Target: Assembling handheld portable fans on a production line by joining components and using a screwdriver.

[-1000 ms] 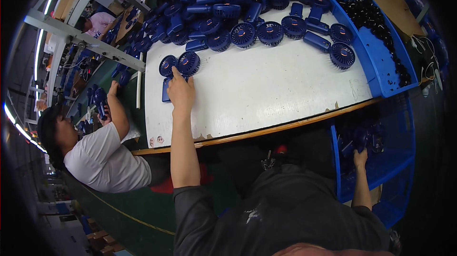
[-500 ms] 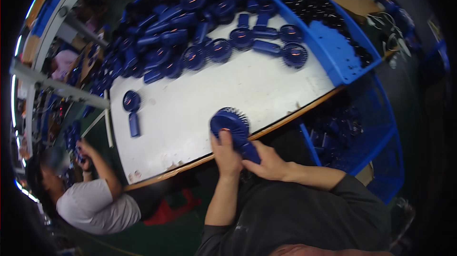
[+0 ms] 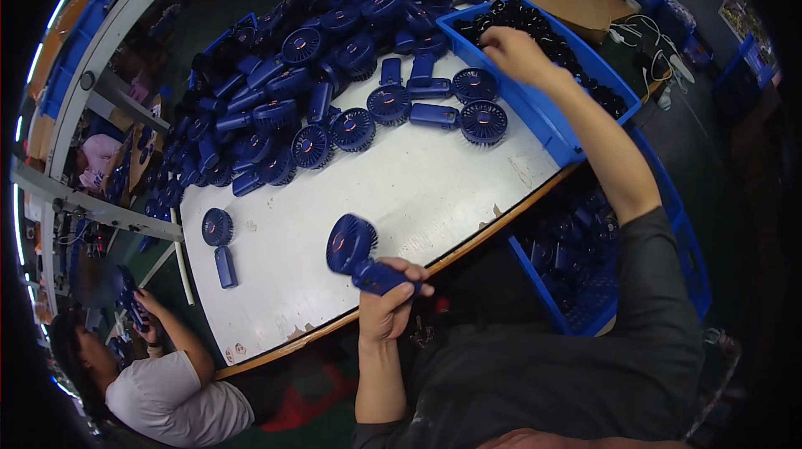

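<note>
My left hand [image 3: 386, 314] is wrapped round the handle of a dark blue handheld fan [image 3: 352, 242], held tilted above the table's near edge with its round head up and to the left. At the far right, my right hand [image 3: 516, 55] reaches over the blue bin [image 3: 543, 125], which holds many small black round parts [image 3: 576, 52]. Its fingers are curled together and point down at the parts. Whatever is between those fingertips cannot be made out.
A white table [image 3: 401, 190] carries a large heap of blue handheld fans [image 3: 267, 115] at the back left. One lone fan [image 3: 219, 244] lies at the left. A blue crate [image 3: 576, 282] with blue parts stands below the right edge. A co-worker [image 3: 180, 390] sits at the left.
My right hand has let go of the fan and moved up to the bin of black parts. My left hand now grips the fan's handle, and the fan has shifted left and down.
</note>
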Demonstrator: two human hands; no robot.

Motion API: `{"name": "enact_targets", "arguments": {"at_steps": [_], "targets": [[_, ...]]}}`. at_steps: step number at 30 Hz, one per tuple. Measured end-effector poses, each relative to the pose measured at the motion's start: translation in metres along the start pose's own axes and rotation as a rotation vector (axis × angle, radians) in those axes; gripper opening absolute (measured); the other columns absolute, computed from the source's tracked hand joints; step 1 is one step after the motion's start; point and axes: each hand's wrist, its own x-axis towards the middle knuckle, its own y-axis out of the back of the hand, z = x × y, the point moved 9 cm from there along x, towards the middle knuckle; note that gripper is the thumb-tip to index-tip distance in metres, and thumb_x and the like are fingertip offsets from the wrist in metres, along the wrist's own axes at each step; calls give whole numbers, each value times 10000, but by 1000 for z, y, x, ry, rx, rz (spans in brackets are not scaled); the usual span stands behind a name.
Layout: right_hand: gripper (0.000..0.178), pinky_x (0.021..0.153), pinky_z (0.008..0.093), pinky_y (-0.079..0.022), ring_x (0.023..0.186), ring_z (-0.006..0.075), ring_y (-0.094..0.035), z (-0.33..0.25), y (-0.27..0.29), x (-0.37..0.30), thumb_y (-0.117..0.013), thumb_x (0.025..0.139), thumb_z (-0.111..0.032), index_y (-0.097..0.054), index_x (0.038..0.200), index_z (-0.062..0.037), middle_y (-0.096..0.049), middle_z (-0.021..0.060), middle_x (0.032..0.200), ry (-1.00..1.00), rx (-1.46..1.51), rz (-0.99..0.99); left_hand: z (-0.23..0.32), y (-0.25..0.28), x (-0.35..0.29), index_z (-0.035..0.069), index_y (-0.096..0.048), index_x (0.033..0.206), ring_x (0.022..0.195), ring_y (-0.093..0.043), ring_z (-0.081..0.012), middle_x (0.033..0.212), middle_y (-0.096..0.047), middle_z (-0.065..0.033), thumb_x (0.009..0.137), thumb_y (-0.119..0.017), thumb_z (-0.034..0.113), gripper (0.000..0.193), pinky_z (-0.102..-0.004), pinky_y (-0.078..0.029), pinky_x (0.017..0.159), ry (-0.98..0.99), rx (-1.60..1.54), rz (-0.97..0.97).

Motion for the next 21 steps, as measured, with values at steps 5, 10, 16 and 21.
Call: {"name": "enact_targets", "arguments": {"at_steps": [5, 10, 16, 21], "targets": [[407, 986, 439, -484, 1117, 373, -618, 103, -72, 15, -685, 847, -115, -587, 1229, -17, -648, 223, 1182, -124, -252, -187, 25, 8, -14, -22, -567, 1063, 944, -647, -307, 926, -629, -154, 790, -629, -105, 291, -401, -628, 652, -57, 79, 40], [415, 963, 435, -499, 1099, 377, -624, 135, -69, 8, -755, 750, -89, -625, 1137, -16, -657, 232, 1130, -230, -174, -153, 26, 27, -22, -30, -563, 1055, 884, -665, -293, 902, -636, -152, 797, -626, -96, 274, -374, -625, 611, -43, 150, 169], [315, 733, 334, -549, 847, 210, -672, 148, -26, -10, -774, 776, -141, -648, 1023, 9, -684, 122, 918, -500, 96, -139, 20, 31, -19, -39, -551, 1071, 854, -676, -272, 895, -644, -150, 813, -637, -73, 274, -368, -624, 610, -12, 216, 214], [284, 657, 282, -522, 741, 148, -629, 43, 8, -30, -738, 838, -155, -637, 1029, 30, -670, 95, 890, -340, 617, 13, 13, 26, -17, -56, -532, 1099, 849, -672, -254, 887, -643, -147, 838, -656, -35, 290, -350, -619, 591, 40, 230, 198]]}}
